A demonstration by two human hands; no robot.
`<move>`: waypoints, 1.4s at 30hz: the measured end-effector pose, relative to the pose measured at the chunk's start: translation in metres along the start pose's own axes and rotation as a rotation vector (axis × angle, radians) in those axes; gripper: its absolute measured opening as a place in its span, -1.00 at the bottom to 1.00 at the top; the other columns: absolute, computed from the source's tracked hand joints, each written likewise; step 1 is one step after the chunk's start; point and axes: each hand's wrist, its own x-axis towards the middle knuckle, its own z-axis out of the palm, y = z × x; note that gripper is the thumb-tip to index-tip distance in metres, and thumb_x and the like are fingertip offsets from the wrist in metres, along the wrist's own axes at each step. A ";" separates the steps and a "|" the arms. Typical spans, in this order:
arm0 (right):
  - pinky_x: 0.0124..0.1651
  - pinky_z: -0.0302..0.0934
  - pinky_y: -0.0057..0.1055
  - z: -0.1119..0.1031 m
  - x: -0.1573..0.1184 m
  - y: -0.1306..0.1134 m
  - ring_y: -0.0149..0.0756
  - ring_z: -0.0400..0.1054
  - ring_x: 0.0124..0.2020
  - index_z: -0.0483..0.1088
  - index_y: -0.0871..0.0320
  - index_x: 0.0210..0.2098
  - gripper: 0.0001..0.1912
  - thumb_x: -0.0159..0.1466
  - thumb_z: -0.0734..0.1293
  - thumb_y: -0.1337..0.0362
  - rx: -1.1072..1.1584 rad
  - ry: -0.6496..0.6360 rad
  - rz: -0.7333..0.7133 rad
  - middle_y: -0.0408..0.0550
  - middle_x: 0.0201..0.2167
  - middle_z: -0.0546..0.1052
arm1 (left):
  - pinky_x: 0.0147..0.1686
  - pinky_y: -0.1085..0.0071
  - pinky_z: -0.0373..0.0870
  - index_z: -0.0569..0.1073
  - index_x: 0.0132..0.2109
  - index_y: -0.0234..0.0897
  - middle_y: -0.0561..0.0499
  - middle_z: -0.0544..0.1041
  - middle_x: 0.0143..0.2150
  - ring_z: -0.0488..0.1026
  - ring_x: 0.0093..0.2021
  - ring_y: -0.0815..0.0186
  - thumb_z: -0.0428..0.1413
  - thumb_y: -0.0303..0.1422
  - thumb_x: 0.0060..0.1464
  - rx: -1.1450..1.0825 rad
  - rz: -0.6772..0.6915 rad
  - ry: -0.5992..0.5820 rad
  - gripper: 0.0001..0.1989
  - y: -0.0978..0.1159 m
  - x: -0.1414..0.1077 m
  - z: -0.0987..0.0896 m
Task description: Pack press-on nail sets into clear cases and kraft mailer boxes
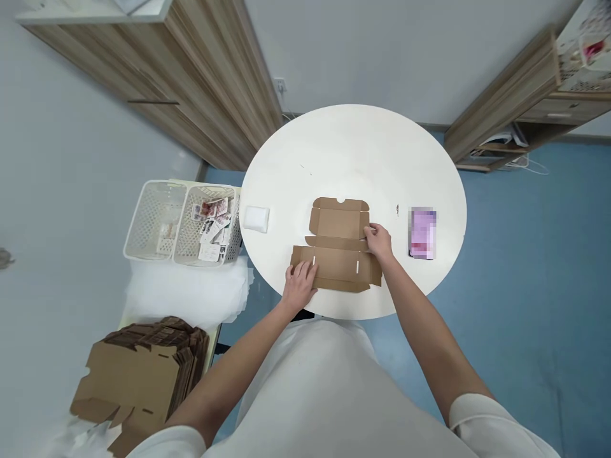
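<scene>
An unfolded brown cardboard box (337,262) lies flat on the round white table (353,146), its notched flap pointing away from me. My left hand (300,283) rests on the box's near left corner with its fingers spread. At the right side, my right hand (379,240) has its thumb and fingers pinched on the edge of the box near the middle fold. A small white packet (256,219) sits at the table's left edge, apart from both hands.
A blurred pink-purple phone-like object (422,234) lies at the table's right. To the left are white baskets (207,226), one holding cards, white sheets (186,289) and stacked flat cardboard boxes (133,381). Wooden cabinets (200,76) stand behind.
</scene>
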 end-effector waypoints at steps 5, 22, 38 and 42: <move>-0.42 0.06 -0.44 0.005 -0.011 -0.002 -0.37 0.20 -0.53 0.38 0.14 -0.45 -0.75 0.10 0.11 0.21 -0.123 -0.026 -0.069 -0.14 -0.58 0.40 | 0.14 0.04 -0.27 -0.07 0.24 -0.27 -0.23 -0.04 0.27 -0.13 0.25 0.02 0.07 -0.36 -0.08 0.019 -0.012 0.017 -0.24 -0.008 0.011 -0.006; 0.09 -0.16 -0.06 0.024 -0.109 -0.013 -0.01 0.00 0.14 -0.07 0.19 0.18 -0.25 0.08 0.17 -0.02 -0.704 0.061 -0.342 0.17 0.14 0.16 | 0.15 -0.05 -0.43 -0.04 0.23 -0.25 -0.18 0.00 0.26 -0.32 0.27 -0.04 0.22 -0.37 -0.33 0.021 0.249 -0.018 -0.04 -0.039 0.035 -0.025; 0.15 -0.37 -0.02 0.066 -0.146 0.006 -0.08 -0.26 0.25 -0.24 0.11 0.22 -0.01 -0.06 0.38 0.14 -0.983 -0.186 -0.446 0.09 0.23 -0.01 | 0.08 0.01 -0.03 -0.27 0.25 -0.34 -0.31 -0.04 0.25 -0.10 0.23 -0.05 0.21 -0.15 -0.27 -0.290 -0.193 0.148 0.08 -0.098 -0.017 -0.003; 0.14 -0.33 -0.05 0.070 -0.146 0.004 -0.08 -0.25 0.25 -0.23 0.09 0.21 -0.02 -0.06 0.39 0.13 -0.968 -0.185 -0.443 0.11 0.22 0.00 | 0.04 0.21 0.14 -0.19 0.24 -0.32 -0.22 0.19 0.15 0.15 0.14 0.09 0.17 -0.29 -0.17 -0.626 -0.189 0.180 -0.08 -0.108 -0.016 0.011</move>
